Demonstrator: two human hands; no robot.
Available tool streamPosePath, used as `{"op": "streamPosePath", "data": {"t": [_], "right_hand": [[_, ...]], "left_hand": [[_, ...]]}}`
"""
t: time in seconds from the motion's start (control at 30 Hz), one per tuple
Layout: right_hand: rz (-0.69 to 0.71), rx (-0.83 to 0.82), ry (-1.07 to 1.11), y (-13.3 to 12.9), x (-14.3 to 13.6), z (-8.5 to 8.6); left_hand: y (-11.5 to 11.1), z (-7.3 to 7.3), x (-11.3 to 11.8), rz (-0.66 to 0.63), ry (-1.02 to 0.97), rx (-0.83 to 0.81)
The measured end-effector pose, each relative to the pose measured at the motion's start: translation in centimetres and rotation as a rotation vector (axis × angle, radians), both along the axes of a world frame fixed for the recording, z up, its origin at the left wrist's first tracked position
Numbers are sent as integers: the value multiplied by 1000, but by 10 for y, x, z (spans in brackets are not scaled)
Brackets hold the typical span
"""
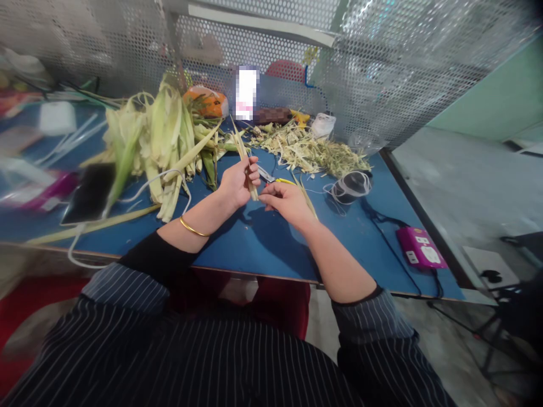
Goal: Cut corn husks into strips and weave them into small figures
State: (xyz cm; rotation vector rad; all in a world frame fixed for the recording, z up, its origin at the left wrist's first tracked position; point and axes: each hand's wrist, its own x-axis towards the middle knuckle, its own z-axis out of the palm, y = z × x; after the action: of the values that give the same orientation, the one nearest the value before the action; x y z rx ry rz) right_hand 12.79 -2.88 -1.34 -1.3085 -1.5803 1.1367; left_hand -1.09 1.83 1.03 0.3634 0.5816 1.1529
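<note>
My left hand (pixel 240 182) is closed around a narrow bundle of pale corn husk (pixel 240 142), its tips pointing up and away and its cut end showing below the fingers. Thumb and fingers of my right hand (pixel 286 202) are pinched together beside that lower end; whatever lies between them is too small to make out. Just behind the right hand lies a cutting tool (pixel 268 176) with yellow on its handles, partly covered. A thin green husk strip (pixel 306 198) rests beside the right wrist. A large pile of corn husks (pixel 163 133) sits to the left.
Husk scraps (pixel 309 148) are heaped at the back right. A dark spool (pixel 351 186) trails loose pale thread. Cables run by a purple power strip (pixel 421 247) at right. A dark phone-like slab (pixel 88 193) with a white cable lies left. Perforated metal panels (pixel 263 48) stand behind the blue table (pixel 360 243).
</note>
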Motion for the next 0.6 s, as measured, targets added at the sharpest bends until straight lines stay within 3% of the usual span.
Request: {"op": "streamPosePath", "data": {"t": [0.17, 0.23, 0.3, 0.37, 0.43, 0.5, 0.6], "right_hand": [[5, 60, -181, -3, 8, 14], [-57, 153, -443, -4, 22, 26], [-210, 218, -827, -4, 40, 38], [-289, 115, -1161, -1, 59, 45], [-217, -59, -1351, 3, 72, 47], [-127, -206, -1413, 7, 79, 45], [-10, -366, -1337, 11, 81, 42]], "left_hand": [[-2, 3, 1, -5, 33, -11], [-2, 4, 1, 12, 57, -13], [-1, 4, 1, 12, 85, -15], [-2, 4, 2, -6, 115, -15], [-2, 2, 3, -28, 147, -8], [-3, 1, 4, -50, 172, 6], [-4, 0, 4, -79, 180, 20]]}}
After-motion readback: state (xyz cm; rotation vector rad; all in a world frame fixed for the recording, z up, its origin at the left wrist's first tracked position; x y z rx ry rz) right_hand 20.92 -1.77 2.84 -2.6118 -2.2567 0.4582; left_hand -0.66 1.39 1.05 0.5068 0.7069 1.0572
